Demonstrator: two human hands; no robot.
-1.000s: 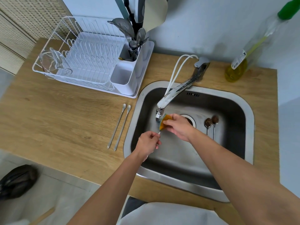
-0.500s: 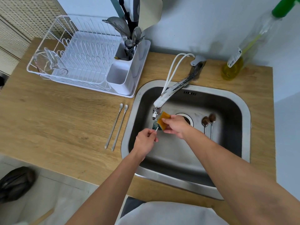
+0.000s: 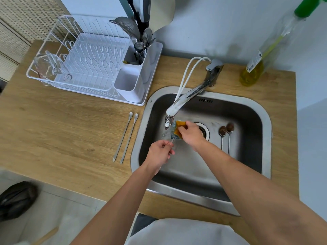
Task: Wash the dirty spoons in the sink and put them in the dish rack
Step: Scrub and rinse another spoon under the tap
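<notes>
Pinching the thin metal handle of a spoon (image 3: 173, 139) in my left hand (image 3: 160, 153), I hold it over the sink (image 3: 254, 110) so that its long axis runs up and to the right, handle end in my fingers, bowl end toward the faucet spout (image 3: 172, 113). My left grip is narrow, thumb and fingers curled onto the handle, and only a short stretch of it shows between my two hands. The bowl is hidden: my right hand (image 3: 190, 133) curls round an orange sponge (image 3: 180, 127) folded over that end, just past my left grip and right beneath the spout. Water around the sponge is blurred and hard to read.

To the right of my right grip, beyond the drain (image 3: 205, 133), two dirty spoons (image 3: 225, 137) lie side by side on the sink floor, brown bowls pointing away from me, handles toward me, nearly parallel. To the left of my left grip, two clean spoons (image 3: 126, 137) lie on the wooden desk (image 3: 62, 129) just beside the sink rim, also parallel, bowls away from me, leaning slightly right.

Farther away on the left sits the white dish rack (image 3: 85, 64), with a clear glass (image 3: 51, 66) at its far end and a cutlery holder (image 3: 131, 84) holding utensils whose tops are cut off by the frame. A bottle with a green cap (image 3: 260, 64) stands at the far right, blurred.
</notes>
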